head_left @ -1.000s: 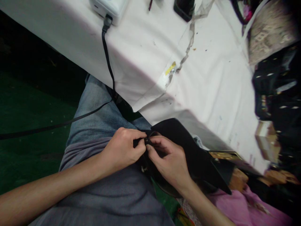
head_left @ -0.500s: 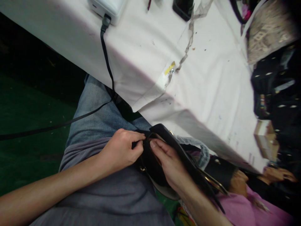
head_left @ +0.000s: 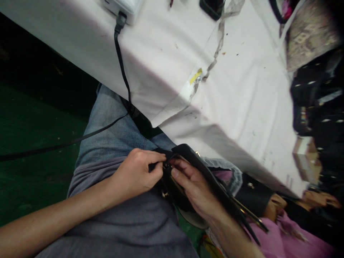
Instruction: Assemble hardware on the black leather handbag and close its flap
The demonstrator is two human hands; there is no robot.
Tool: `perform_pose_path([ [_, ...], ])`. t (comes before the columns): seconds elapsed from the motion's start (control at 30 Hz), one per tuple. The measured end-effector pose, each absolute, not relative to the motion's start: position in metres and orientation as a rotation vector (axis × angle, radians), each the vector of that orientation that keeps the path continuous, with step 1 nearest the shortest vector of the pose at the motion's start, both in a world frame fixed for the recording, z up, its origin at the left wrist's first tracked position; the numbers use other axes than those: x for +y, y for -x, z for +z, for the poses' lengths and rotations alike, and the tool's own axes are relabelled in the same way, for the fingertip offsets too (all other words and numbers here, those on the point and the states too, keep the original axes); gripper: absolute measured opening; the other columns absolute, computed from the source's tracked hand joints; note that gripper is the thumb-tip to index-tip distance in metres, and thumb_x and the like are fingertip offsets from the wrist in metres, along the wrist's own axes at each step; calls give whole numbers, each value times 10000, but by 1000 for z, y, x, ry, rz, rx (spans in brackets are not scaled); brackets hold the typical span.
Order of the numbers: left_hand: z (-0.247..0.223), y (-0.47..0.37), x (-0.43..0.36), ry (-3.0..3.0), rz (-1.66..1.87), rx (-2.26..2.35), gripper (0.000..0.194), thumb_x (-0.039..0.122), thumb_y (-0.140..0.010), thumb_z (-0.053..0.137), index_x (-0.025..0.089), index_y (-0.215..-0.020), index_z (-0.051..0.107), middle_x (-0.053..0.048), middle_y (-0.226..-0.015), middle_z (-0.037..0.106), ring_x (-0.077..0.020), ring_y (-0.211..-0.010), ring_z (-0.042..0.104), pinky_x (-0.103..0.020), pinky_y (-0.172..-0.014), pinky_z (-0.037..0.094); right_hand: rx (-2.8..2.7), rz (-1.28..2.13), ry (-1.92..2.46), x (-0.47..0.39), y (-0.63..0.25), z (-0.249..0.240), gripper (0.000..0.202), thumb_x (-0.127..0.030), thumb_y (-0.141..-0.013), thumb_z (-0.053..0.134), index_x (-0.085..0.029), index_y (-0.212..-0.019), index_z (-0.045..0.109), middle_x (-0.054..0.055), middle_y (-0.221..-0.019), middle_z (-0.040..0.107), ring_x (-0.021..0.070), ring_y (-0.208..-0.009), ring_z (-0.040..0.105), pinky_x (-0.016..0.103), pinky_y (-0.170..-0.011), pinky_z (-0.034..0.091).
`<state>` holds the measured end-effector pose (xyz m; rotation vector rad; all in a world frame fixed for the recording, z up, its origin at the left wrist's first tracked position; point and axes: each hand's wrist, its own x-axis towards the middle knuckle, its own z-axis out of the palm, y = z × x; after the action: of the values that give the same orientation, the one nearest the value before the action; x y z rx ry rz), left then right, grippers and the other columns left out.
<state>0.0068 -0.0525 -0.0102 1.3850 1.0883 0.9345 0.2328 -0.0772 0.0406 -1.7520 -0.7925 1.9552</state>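
A black bag (head_left: 192,154) with gold-coloured metal parts lies on my lap, tilted down to the right. My left hand (head_left: 143,168) pinches at the bag's upper left edge, thumb and forefinger pressed together. Just to its right, my right hand (head_left: 190,181) reaches into the bag's opening, its thumb and fingers closed on a part at the edge. Between the two sets of fingertips a small dark, shiny fitting (head_left: 167,166) shows; its shape is too small to make out. Clear plastic wrap (head_left: 235,179) covers a curved part behind the bag.
A white-covered table (head_left: 166,46) fills the upper middle, with a white device (head_left: 126,7), its black cable (head_left: 120,61) and a phone (head_left: 212,7). Dark bags (head_left: 319,96) and a cardboard box (head_left: 307,157) stand at right. Another person's hands (head_left: 276,206) are at lower right.
The fingers of my right hand have shifted slightly, and the small shiny fitting now shows between my hands. The bag has tilted a little. My left hand has barely moved.
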Motion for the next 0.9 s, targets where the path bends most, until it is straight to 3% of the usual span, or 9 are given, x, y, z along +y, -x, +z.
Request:
perform_pose_path([
  [0.17, -12, -5, -56, -1349, 919, 1079, 337, 149, -983, 687, 253, -1239, 880, 19, -1248, 851, -197, -1121, 839, -286, -1070, 682, -904, 1977, 1737, -76, -236, 43, 296, -503, -1000, 909, -286, -1156, 782, 8, -1093, 748, 203, -1034, 703, 308, -933, 577],
  [0.3, -14, -5, -58, -1348, 907, 1059, 339, 148, -989, 682, 265, -1239, 879, 35, -1248, 853, -184, -1144, 832, -263, -1069, 673, -1112, 1903, 1730, -74, -238, 40, 256, -454, -946, 954, -272, -1065, 820, 22, -1095, 775, 215, -1018, 708, 326, -931, 576],
  [0.43, -12, -5, -59, -1357, 905, 1058, 345, 136, -977, 689, 264, -1234, 881, 29, -1252, 853, -191, -1140, 833, -273, -1074, 673, -1251, 1776, 1763, -76, -238, 39, 175, -405, -949, 943, -291, -1051, 859, 19, -1109, 808, 233, -1094, 728, 350, -1048, 564],
  [0.67, -5, -9, -57, -1364, 932, 1070, 330, 120, -988, 670, 268, -1192, 882, 37, -1146, 869, -173, -1020, 843, -261, -943, 674, -1094, 1666, 1870, -85, -229, 45, 290, -540, -1000, 865, -259, -1062, 829, 44, -1055, 798, 249, -981, 727, 363, -915, 620],
  [0.9, -3, -11, -58, -1425, 890, 1088, 277, 137, -1003, 660, 232, -1161, 866, 23, -1120, 868, -184, -1009, 837, -290, -917, 646, -1145, 1491, 1872, -94, -224, 38, 214, -479, -1042, 827, -268, -1069, 809, 30, -1000, 770, 231, -931, 708, 342, -932, 604],
])
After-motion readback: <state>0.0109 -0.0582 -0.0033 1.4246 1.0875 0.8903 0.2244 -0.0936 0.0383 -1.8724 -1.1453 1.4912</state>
